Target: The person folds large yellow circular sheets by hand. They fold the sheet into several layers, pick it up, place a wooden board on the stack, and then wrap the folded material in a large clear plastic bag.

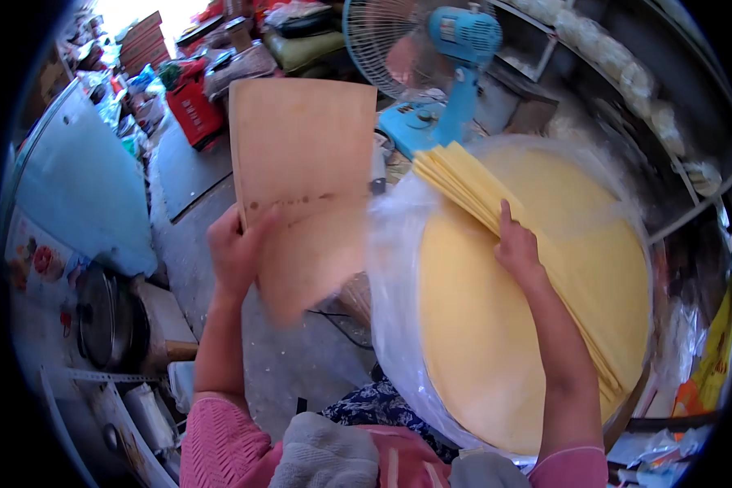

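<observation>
My left hand grips a wooden board by its left edge, thumb across the front. The board is raised above the floor; its lower part is blurred, and a row of dark spots crosses its face. On the right lies a wide round stack of thin yellow sheets, wrapped around the rim in clear plastic film. A long folded band of yellow sheets runs diagonally over that stack. My right hand rests on this band, index finger extended and the others curled; whether it pinches the band is hidden.
A blue electric fan stands behind the round stack. At back left are a red bag and a cardboard box. A lidded dark pot stands left, and a shelf rack curves along the right.
</observation>
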The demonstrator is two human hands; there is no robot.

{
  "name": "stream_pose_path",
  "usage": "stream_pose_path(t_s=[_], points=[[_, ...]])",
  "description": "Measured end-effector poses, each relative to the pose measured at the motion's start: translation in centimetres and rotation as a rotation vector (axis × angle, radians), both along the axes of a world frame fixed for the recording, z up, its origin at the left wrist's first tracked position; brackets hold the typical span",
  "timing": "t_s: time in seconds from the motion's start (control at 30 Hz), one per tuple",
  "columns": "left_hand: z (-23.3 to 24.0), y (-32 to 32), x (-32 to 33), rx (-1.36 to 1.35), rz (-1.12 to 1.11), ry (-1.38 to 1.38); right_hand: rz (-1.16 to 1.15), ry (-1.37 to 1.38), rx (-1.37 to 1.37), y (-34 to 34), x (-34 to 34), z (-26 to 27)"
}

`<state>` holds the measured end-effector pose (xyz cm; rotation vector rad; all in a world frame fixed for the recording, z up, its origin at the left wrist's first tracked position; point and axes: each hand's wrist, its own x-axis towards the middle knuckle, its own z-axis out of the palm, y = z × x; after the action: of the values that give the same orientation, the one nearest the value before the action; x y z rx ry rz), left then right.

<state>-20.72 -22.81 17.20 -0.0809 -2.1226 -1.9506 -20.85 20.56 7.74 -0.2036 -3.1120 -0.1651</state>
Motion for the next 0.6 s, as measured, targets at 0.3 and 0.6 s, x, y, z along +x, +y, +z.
stream_pose_path(t_s=[0.3, 0.6], points=[[-0.8, 9.6, 1.2, -1.228, -0.474, 1.139, -0.068, 0.092, -0.256, 4.2, -0.1, 7.6], [-13.8, 21.0, -1.3, -1.025, -0.691, 1.282, 0.143, 0.287, -0.242, 4.9, 3.0, 10.2]])
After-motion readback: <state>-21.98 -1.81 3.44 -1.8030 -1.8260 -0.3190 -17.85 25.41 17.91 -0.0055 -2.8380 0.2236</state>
